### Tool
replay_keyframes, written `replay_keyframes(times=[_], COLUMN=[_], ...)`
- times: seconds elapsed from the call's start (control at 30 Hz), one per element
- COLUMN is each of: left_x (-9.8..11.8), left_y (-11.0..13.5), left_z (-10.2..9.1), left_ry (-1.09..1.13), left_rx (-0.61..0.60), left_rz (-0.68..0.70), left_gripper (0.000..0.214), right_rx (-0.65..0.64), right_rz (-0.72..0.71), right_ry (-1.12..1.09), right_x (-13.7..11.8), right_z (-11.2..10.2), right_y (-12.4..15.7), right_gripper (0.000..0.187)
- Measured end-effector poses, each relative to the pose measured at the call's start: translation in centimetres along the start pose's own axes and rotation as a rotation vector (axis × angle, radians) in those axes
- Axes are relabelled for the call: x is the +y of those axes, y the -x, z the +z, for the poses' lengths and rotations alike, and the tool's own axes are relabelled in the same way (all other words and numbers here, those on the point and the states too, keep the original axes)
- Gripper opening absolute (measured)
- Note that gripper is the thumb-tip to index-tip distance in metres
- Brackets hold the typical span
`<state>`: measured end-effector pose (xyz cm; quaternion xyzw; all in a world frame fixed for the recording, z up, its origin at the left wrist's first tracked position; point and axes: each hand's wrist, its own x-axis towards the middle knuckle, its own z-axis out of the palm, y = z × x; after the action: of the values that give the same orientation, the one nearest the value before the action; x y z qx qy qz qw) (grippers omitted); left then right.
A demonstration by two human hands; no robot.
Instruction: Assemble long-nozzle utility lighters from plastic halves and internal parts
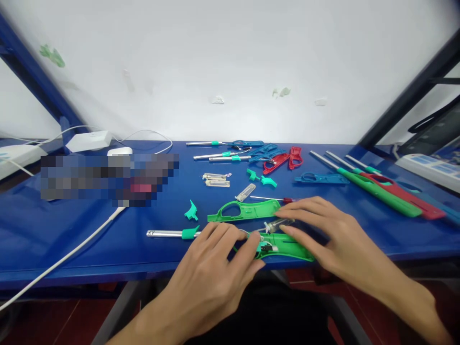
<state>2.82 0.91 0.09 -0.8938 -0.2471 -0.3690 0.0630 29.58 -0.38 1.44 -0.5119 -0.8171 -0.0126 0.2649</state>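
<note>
My left hand [219,261] is closed over the left part of a green lighter half-shell [291,245] at the table's front edge. A silver lighter tube [168,234] with a green collar sticks out left of this hand, and a white wire and a small black part [266,248] show by its fingertips. My right hand [323,230] is closed, thumb and fingers around a clear fuel tank [275,225] just above the shell. A second green half-shell [247,211] lies behind it. Part of the lower shell is hidden under my left fingers.
Behind lie clear tanks [217,183], green triggers [269,181], a screwdriver [289,200] and red half-shells [276,163]. Lighters with long tubes, among them a green one [384,194], lie at right. A loose green trigger [191,211] and a white cable [72,256] are at left.
</note>
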Motion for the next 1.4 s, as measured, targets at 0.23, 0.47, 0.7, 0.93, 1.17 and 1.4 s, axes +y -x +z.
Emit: replay_keyframes(times=[0.23,0.47,0.7,0.93,1.17,1.4], left_x=[-0.1,-0.3,-0.3,-0.4,-0.3,-0.4], left_y=[0.1,0.3,0.1,0.5,0.4,0.3], left_z=[0.1,0.2,0.1,0.3,0.3,0.3], left_ry=[0.031,0.041,0.056,0.034,0.046,0.069], left_rx=[0.023,0.021,0.007,-0.003,-0.003,-0.011], left_rz=[0.002,0.010,-0.014,-0.018,-0.011,-0.004], left_gripper=[0.010,0.011,0.015,0.017,0.015,0.013], right_rx=[-0.007,-0.071,-0.112,-0.030,-0.020,-0.020], right_rz=[0.034,0.073,-0.003,-0.023,-0.068,-0.013], right_ry=[-0.125,-0.122,-0.023,-0.031,-0.062,-0.077], right_x=[0.5,1.0,1.2,0.1,-1.0,-1.3], right_z=[0.2,-0.3,-0.5,-1.3,-1.6,-1.2], right_y=[-0.4,-1.0,-1.3,-0.2,0.6,1.2], right_gripper=[0.017,0.016,0.031,0.026,0.025,0.023])
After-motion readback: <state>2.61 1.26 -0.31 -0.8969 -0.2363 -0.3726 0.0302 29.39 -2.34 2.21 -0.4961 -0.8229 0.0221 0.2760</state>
